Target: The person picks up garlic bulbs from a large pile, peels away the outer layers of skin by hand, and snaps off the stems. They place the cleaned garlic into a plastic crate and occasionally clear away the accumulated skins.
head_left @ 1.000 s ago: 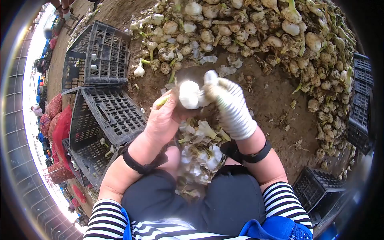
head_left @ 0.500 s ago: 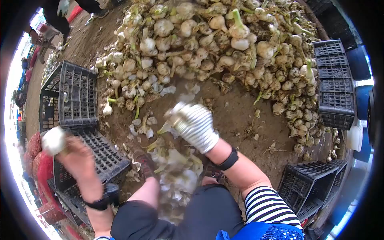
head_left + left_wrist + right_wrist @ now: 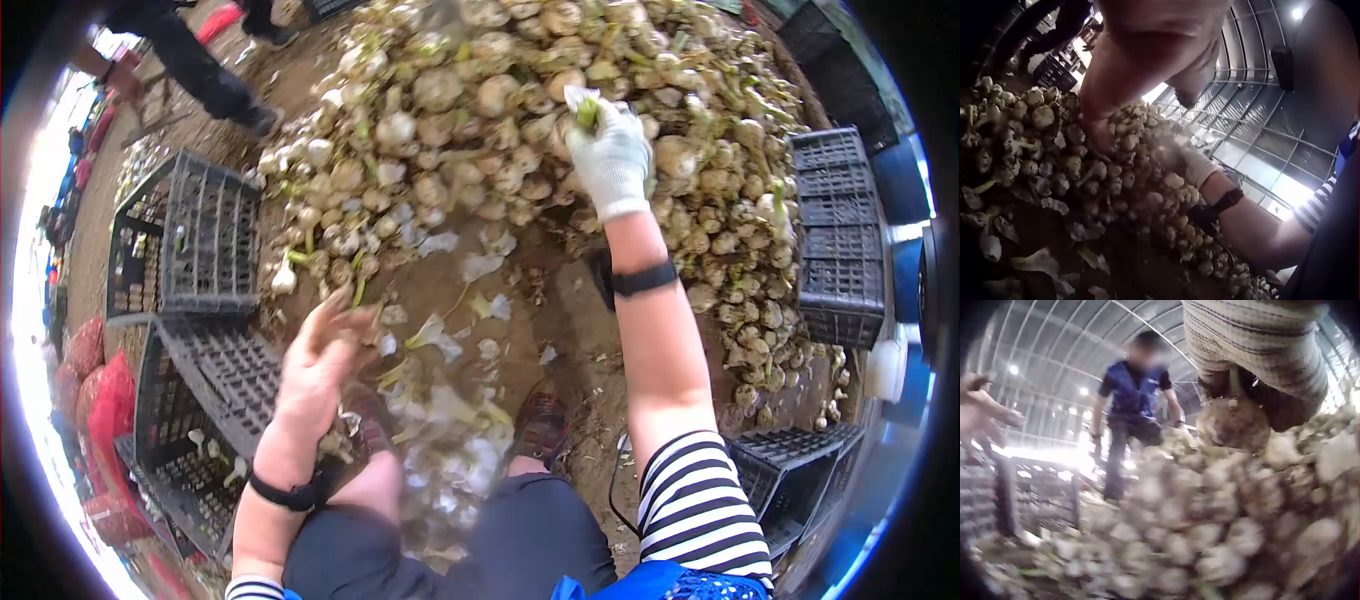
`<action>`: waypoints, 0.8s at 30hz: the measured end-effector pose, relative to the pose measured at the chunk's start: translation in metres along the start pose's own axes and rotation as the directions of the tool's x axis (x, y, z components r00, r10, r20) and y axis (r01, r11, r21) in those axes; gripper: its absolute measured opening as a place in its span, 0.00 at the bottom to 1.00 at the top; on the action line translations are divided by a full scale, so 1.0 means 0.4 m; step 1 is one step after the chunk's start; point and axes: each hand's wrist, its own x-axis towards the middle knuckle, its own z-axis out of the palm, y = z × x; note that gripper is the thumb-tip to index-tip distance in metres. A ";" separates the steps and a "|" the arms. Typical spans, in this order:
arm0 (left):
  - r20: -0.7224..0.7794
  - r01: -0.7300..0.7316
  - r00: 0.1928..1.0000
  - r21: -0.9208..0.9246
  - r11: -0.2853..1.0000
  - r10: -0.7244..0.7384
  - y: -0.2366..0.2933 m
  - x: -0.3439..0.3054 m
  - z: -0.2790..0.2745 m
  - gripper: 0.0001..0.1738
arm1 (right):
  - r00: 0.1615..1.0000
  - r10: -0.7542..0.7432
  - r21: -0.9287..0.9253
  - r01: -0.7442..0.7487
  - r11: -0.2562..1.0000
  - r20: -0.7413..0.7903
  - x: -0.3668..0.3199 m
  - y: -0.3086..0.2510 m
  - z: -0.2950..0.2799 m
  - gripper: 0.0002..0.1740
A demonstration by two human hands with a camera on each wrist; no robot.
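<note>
My right hand (image 3: 612, 165), in a striped white glove, reaches over the heap of garlic (image 3: 460, 120). In the right wrist view its fingers grip a dirt-stained garlic bulb (image 3: 1233, 425) by the stem, just above the heap. A cut green stem end (image 3: 588, 112) shows at the fingertips in the head view. My bare left hand (image 3: 325, 355) holds nothing, its fingers loosely spread above the ground beside the black crates. White garlic bulbs (image 3: 215, 447) lie inside the nearer left crate (image 3: 180, 440).
Another black crate (image 3: 205, 235) stands behind the nearer left one. More crates stand at right (image 3: 840, 240) and lower right (image 3: 790, 460). Peeled skins (image 3: 440, 430) litter the ground between my shoes. Red mesh sacks (image 3: 108, 400) lie far left. A person (image 3: 1138, 400) stands beyond the heap.
My left hand carried a clean white garlic bulb left to the crates and has come back without it. My right hand moved from the scraps forward to the heap and took hold of a bulb.
</note>
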 end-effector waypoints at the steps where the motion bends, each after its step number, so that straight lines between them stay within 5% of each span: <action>1: 0.084 -0.102 0.992 0.158 0.982 0.090 -0.029 0.012 0.003 0.40 | 0.999 0.041 0.261 -0.043 0.964 0.015 -0.070 -0.065 -0.007 0.15; 2: 0.112 -0.091 0.991 0.217 0.972 0.068 -0.027 0.014 0.029 0.53 | 0.985 0.104 0.691 -0.173 0.702 0.141 -0.157 -0.104 0.024 0.14; 3: 0.206 -0.132 0.975 0.261 0.956 0.078 -0.030 0.007 0.036 0.56 | 0.882 0.087 0.838 -0.468 0.282 0.463 -0.243 -0.184 -0.012 0.16; 4: 0.170 -0.099 0.984 0.282 0.954 0.052 -0.037 -0.005 0.050 0.56 | 0.797 0.050 0.783 -0.602 0.157 0.602 -0.321 -0.249 -0.037 0.18; 6: 0.253 -0.090 0.961 -0.102 0.991 0.113 -0.053 -0.030 0.072 0.50 | 0.661 -0.053 0.661 -0.737 0.140 0.749 -0.445 -0.327 -0.076 0.17; 8: 0.237 -0.033 0.970 -0.130 0.991 0.063 -0.062 -0.051 0.055 0.44 | 0.668 -0.132 0.676 -0.690 0.258 0.732 -0.470 -0.299 -0.068 0.16; 9: 0.216 -0.038 0.974 -0.146 0.989 0.069 -0.064 -0.052 0.048 0.39 | 0.716 -0.212 0.657 -0.425 0.623 0.665 -0.455 -0.268 -0.056 0.14; 10: 0.146 -0.078 0.985 -0.068 0.995 0.088 -0.076 -0.041 0.032 0.37 | 0.670 -0.334 0.447 0.003 0.895 0.664 -0.422 -0.242 -0.055 0.14; 11: 0.125 -0.047 0.990 -0.169 0.985 0.069 -0.071 -0.039 0.026 0.39 | 0.828 -0.372 0.352 0.229 0.907 0.419 -0.415 -0.232 -0.043 0.14; 12: 0.107 -0.017 0.993 -0.272 0.962 0.048 -0.065 -0.038 0.027 0.41 | 0.888 -0.437 0.184 0.410 0.893 0.142 -0.413 -0.223 -0.035 0.15; 14: 0.092 0.001 0.995 -0.276 0.961 0.026 -0.057 -0.042 0.046 0.41 | 0.925 -0.376 0.395 0.323 0.860 0.063 -0.401 -0.262 -0.041 0.22; 16: 0.211 0.004 0.977 -0.202 0.979 0.039 -0.055 -0.041 0.066 0.41 | 0.912 -0.346 0.713 0.092 0.695 0.219 -0.448 -0.335 -0.042 0.29; 19: 0.175 0.004 0.984 -0.194 0.981 0.030 -0.070 -0.050 0.057 0.41 | 0.866 -0.477 0.652 0.278 0.705 0.146 -0.492 -0.302 0.001 0.35; 20: 0.155 0.006 0.988 -0.164 0.986 0.019 -0.075 -0.051 0.051 0.40 | 0.844 -0.513 0.506 0.378 0.776 0.157 -0.492 -0.297 0.006 0.34; 22: 0.120 -0.012 0.992 -0.156 0.988 0.031 -0.073 -0.039 0.044 0.38 | 0.882 -0.410 0.374 0.309 0.874 0.231 -0.465 -0.267 0.021 0.33; 23: 0.097 0.001 0.995 -0.165 0.986 0.015 -0.069 -0.042 0.039 0.37 | 0.914 -0.395 0.401 0.328 0.856 0.095 -0.445 -0.242 0.011 0.31; 24: 0.076 0.009 0.997 -0.175 0.984 0.004 -0.058 -0.042 0.039 0.36 | 0.966 -0.077 0.884 -0.193 0.426 0.248 -0.465 -0.269 0.007 0.31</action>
